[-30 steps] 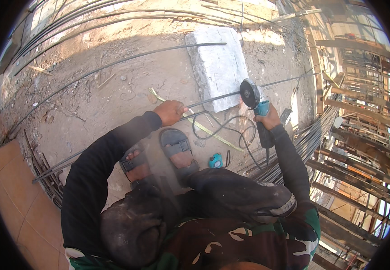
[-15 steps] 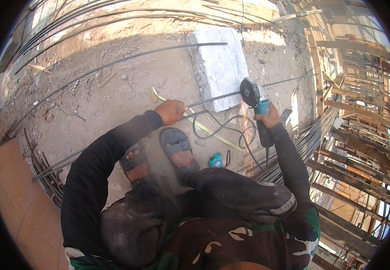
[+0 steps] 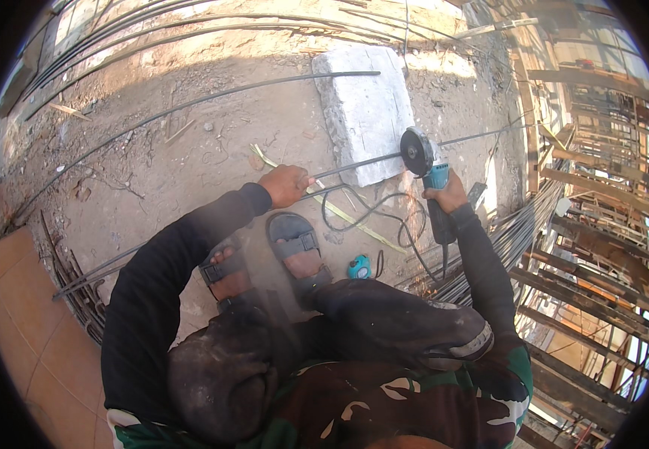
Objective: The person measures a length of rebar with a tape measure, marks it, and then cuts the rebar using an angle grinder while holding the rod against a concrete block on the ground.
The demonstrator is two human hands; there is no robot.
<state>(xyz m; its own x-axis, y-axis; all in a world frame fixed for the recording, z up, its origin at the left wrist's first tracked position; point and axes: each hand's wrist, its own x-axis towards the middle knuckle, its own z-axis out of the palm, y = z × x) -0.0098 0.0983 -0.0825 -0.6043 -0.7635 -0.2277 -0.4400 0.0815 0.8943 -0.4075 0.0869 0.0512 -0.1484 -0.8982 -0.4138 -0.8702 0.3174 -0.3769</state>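
My right hand (image 3: pixel 449 193) is closed round the teal and black body of an angle grinder (image 3: pixel 437 177). The grinder's dark disc (image 3: pixel 416 152) meets a long steel rebar (image 3: pixel 366 162), and faint orange sparks fall below it. Closed round the same rebar, left of the disc, is my left hand (image 3: pixel 287 185). The bar rests across the near end of a pale concrete block (image 3: pixel 366 105). A second bar runs just below my left hand; whether the fingers hold it too is hidden. The grinder's black cord (image 3: pixel 373 217) loops on the ground.
A teal tape measure (image 3: pixel 359 266) lies near my sandalled foot (image 3: pixel 298 247). A yellowish strip (image 3: pixel 369 232) crosses the dirt. Bundled rebars (image 3: pixel 515 224) lie at the right beside timber framing (image 3: pixel 601 179). Another long bar (image 3: pixel 190 106) rests on the block's far end. Orange tiles (image 3: pixel 25 307) are at left.
Both hands keep their grip and the disc stays at the rebar. The spark stream below the grinder looks shorter and fainter than before. Little else differs beyond a slight shift of the view.
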